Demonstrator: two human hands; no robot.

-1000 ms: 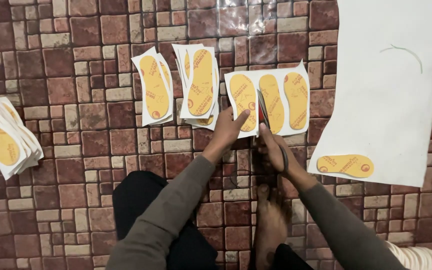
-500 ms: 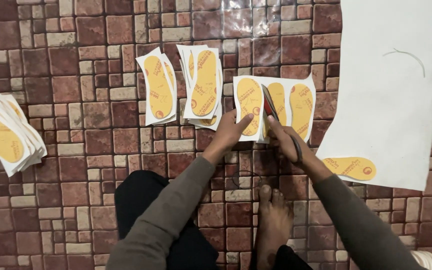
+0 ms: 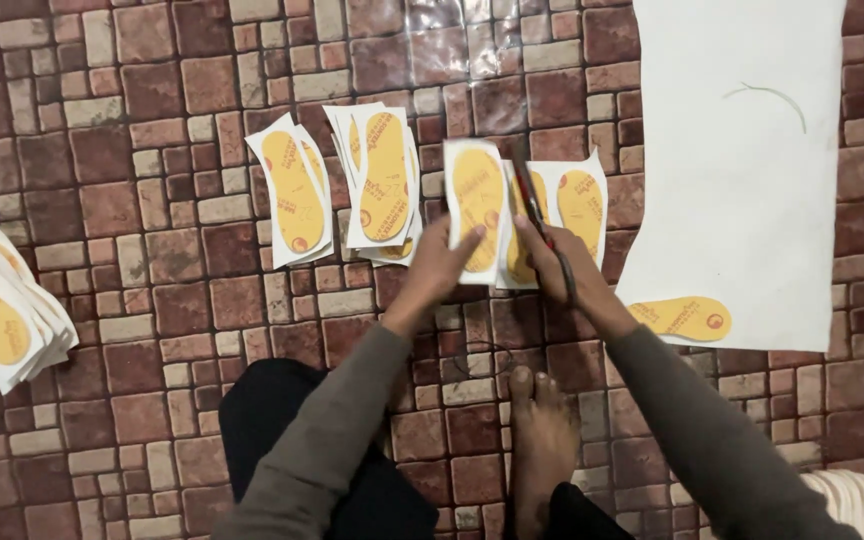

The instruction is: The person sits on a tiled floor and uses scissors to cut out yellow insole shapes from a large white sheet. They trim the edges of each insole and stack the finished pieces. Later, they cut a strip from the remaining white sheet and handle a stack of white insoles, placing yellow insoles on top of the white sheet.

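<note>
The white sheet (image 3: 512, 215) printed with yellow insole shapes lies on the tiled floor (image 3: 132, 150), and since a second ago the scissors (image 3: 537, 215) have run further up it, so the left strip is nearly cut free. The left hand (image 3: 442, 270) pinches that strip; the right hand (image 3: 562, 265) grips the scissors. Left lie two piles of cut pieces (image 3: 387, 180), right a large white sheet (image 3: 742, 150) bearing one yellow insole (image 3: 687, 318).
</note>
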